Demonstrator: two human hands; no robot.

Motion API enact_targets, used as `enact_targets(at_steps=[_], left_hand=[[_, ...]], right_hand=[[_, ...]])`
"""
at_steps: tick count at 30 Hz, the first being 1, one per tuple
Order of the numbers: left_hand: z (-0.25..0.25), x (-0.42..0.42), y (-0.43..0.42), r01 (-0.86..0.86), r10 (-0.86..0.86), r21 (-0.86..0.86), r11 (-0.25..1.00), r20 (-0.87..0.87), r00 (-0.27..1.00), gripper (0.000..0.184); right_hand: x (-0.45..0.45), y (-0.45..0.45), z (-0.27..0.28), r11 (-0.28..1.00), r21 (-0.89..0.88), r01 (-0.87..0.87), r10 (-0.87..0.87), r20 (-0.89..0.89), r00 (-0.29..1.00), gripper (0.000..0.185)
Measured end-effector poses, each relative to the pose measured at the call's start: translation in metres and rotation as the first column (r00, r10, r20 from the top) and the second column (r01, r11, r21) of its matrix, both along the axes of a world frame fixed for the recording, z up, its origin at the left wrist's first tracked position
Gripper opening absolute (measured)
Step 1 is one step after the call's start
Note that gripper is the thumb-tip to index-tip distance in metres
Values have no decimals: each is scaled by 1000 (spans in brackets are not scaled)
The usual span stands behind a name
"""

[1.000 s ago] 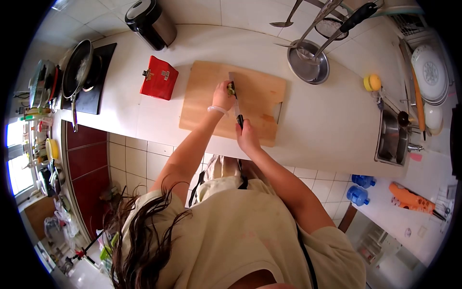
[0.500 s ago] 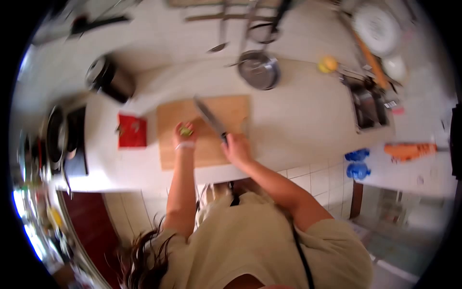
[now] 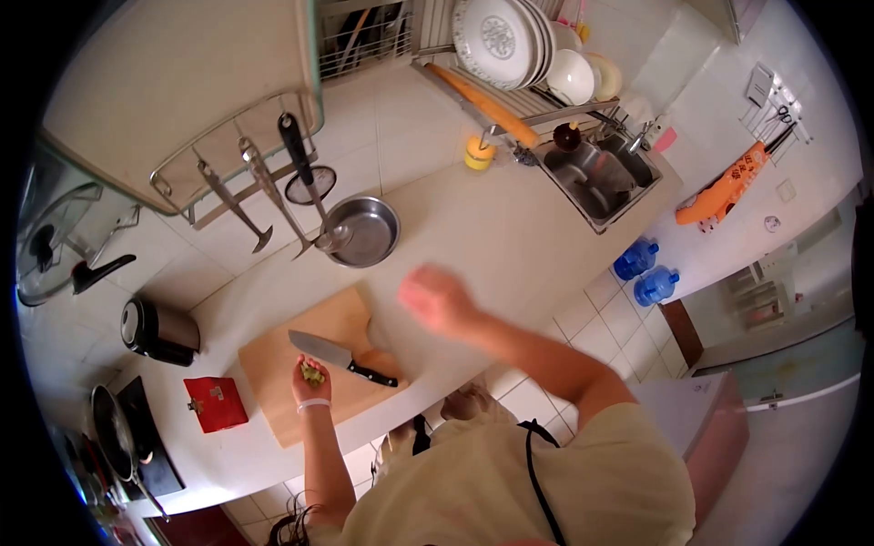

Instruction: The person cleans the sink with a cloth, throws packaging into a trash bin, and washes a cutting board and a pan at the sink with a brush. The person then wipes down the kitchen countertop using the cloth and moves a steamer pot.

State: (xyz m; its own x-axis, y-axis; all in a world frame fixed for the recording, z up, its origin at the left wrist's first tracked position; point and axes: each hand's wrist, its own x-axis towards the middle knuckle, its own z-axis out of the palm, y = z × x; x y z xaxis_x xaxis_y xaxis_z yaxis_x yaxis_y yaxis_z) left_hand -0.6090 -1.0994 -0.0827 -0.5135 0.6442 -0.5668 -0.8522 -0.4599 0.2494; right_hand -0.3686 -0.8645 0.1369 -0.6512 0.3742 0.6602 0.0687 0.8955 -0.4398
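Small green pieces (image 3: pixel 312 372) lie in my left hand (image 3: pixel 309 382), which is palm up with its fingers curled round them, over the near part of the wooden cutting board (image 3: pixel 282 400). A large knife (image 3: pixel 332 353) with a black handle rests on the board, untouched, just beyond and to the right of that hand. My right hand (image 3: pixel 439 298) is raised over the counter, right of the board, and smeared by motion; its fingers cannot be made out. Beyond it stands a round metal bowl (image 3: pixel 375 232).
A red box (image 3: pixel 217 405) and a dark metal canister (image 3: pixel 161 331) stand left of the board. Ladles and a strainer (image 3: pixel 311 185) hang above the bowl. To the right are a sink (image 3: pixel 592 177), a yellow item (image 3: pixel 479 153) and stacked plates (image 3: pixel 499 41).
My right hand has let go of the knife, now on the board, and moved away to the right. My left hand still holds the green pieces. The view has turned toward the sink.
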Motion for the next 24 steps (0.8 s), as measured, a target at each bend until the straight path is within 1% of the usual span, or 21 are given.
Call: enact_targets(at_steps=[1,2,3,4,5,6,8,9,10,11,12,13,15,16,18,20,22,23,24], left_hand=[[0,7,1,-8,8,-2,1000,-2,1000,9],[2,14,3,-16,16,4,1000,-14,1000,9],[4,22,7,-43,43,-7,999,2,999,9],[6,31,9,-72,72,-18,997,18,997,9],[4,40,11,-77,78,23,997,-40,996,9],[3,46,13,-87,89,29,996,-53,995,9],[2,60,23,-111,116,46,993,-116,986,10],[8,67,30,-160,160,11,987,-93,983,12],[13,75,39,-170,170,12,985,-100,980,12],[17,82,45,-234,233,-9,972,-86,969,12],[19,87,50,-303,301,-33,952,-68,951,12],[20,91,52,-253,256,42,967,-91,962,15],[42,111,66,-282,284,36,959,-90,955,17],[53,116,72,-280,282,33,960,-94,955,18],[58,123,76,-318,319,32,948,-92,943,19],[60,132,77,-384,382,-5,923,-91,920,17],[48,128,70,-379,379,13,925,-82,922,17],[45,127,69,-397,396,-4,918,-65,916,17],[45,128,70,-414,413,-21,910,-47,910,17]], right_hand=[[19,37,40,978,171,121,-89,-180,980,11],[39,82,67,974,83,213,-177,-313,933,11],[58,113,130,904,230,359,-235,-436,869,7],[81,156,166,876,186,445,-334,-433,837,7],[95,194,201,877,121,465,-358,-478,802,10],[104,239,226,884,62,462,-368,-515,774,13],[111,342,255,950,-4,312,-273,-490,828,14],[108,380,265,943,-89,319,-330,-345,879,14],[102,406,273,927,-170,334,-362,-182,914,15],[92,419,278,909,-181,376,-380,13,925,17],[81,428,282,892,-179,415,-377,212,902,19],[73,433,283,903,-178,390,-351,214,911,19],[54,440,281,902,-62,427,-340,506,793,16],[45,447,279,914,-64,400,-317,504,804,16],[33,461,272,913,-149,379,-223,598,770,13],[32,465,269,910,-173,378,-210,592,778,15],[35,460,272,893,-144,427,-270,587,763,15],[31,476,269,909,-119,400,-256,598,759,24],[29,482,271,911,-118,395,-251,602,758,24]])
